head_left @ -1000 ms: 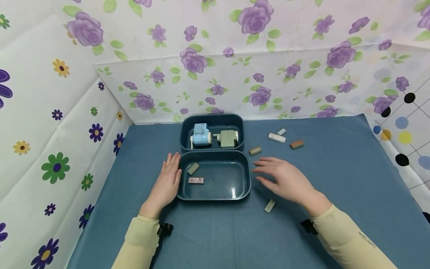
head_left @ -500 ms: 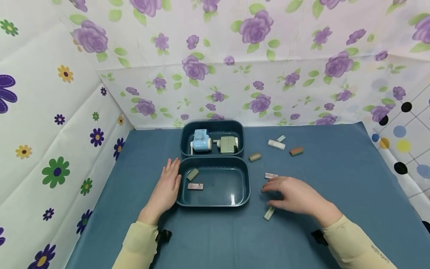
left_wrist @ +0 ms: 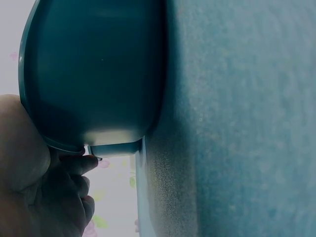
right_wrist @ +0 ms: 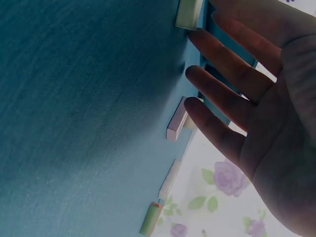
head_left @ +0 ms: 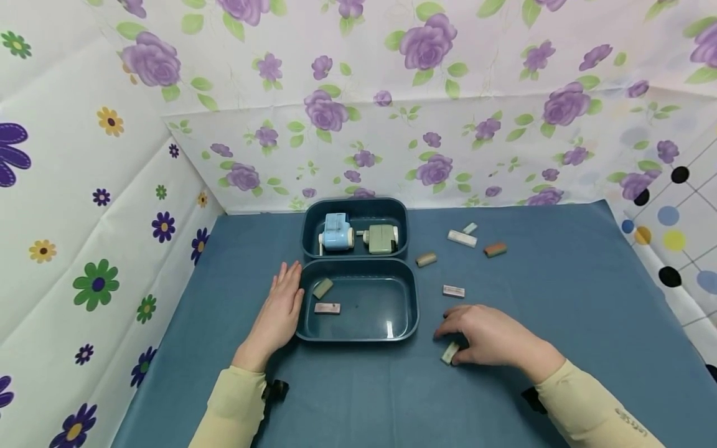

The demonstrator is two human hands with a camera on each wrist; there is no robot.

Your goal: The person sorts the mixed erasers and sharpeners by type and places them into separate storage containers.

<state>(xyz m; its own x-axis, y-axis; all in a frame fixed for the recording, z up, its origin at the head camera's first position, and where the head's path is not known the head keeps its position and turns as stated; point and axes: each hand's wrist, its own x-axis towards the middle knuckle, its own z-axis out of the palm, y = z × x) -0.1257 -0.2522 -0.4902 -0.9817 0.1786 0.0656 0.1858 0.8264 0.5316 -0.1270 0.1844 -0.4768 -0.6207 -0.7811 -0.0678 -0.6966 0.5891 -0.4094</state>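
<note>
My left hand point(head_left: 274, 308) rests with straight fingers against the left side of the front dark blue tray point(head_left: 358, 340). Inside that tray lie a greenish eraser point(head_left: 322, 288) and a pinkish eraser point(head_left: 327, 308). On the cloth to its right, my right hand point(head_left: 490, 336) reaches down over a pale green eraser point(head_left: 449, 354). The thumb is at one end of this eraser; the fingers, apart and only slightly bent, arch beside it. In the right wrist view the pale green eraser point(right_wrist: 188, 15) lies by the fingertips, and no firm pinch shows.
Behind, a second tray point(head_left: 355, 203) holds a blue crank sharpener point(head_left: 336, 232) and a green crank sharpener point(head_left: 382, 239). Right of the trays lie a pink eraser point(head_left: 454, 291), a tan eraser point(head_left: 426, 259), white erasers point(head_left: 462, 238) and an orange-green eraser point(head_left: 495, 249). Flowered sheets border the table.
My right hand has moved from beside the tray down toward the pale green eraser. A pink eraser, out of sight one second ago, now shows on the cloth. The left hand stays.
</note>
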